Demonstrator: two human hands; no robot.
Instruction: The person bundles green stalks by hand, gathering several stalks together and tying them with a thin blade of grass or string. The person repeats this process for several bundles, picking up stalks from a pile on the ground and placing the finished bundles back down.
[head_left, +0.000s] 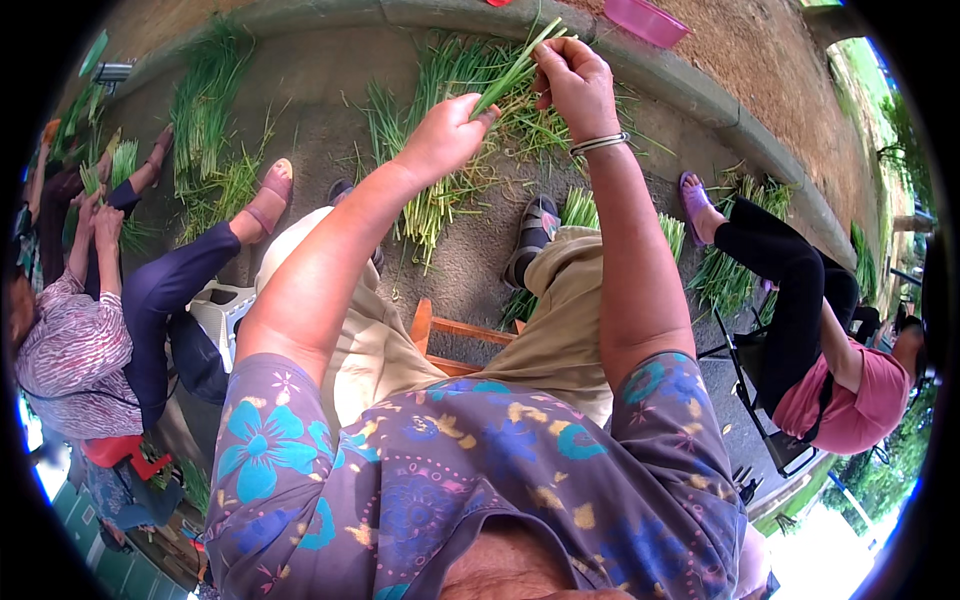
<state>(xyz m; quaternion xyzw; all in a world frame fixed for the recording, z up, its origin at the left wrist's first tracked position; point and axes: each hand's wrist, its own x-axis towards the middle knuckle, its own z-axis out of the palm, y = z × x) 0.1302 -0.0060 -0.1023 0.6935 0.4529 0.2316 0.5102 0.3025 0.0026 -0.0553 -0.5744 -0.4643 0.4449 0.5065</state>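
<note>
My left hand (454, 135) is closed around a small bunch of long green stalks (514, 79), which look like garlic shoots or chives and slant up to the right. At their pale upper ends is my right hand (576, 75), its thumb and forefinger pinched together; whether a stalk is between them I cannot tell. A metal bangle (600, 143) circles my right wrist. Below both hands, a loose heap of green stalks (442, 202) with pale ends lies on the pavement, mixed with yellowish leaf scraps (536, 131).
A concrete curb (697, 94) curves behind the heap, with a pink plastic basin (646, 21) beyond it. More stalks (206, 112) lie at the left. Seated people flank me: one in a patterned top (75, 352), another in a pink shirt (847, 401). A wooden stool (465, 330) shows between my legs.
</note>
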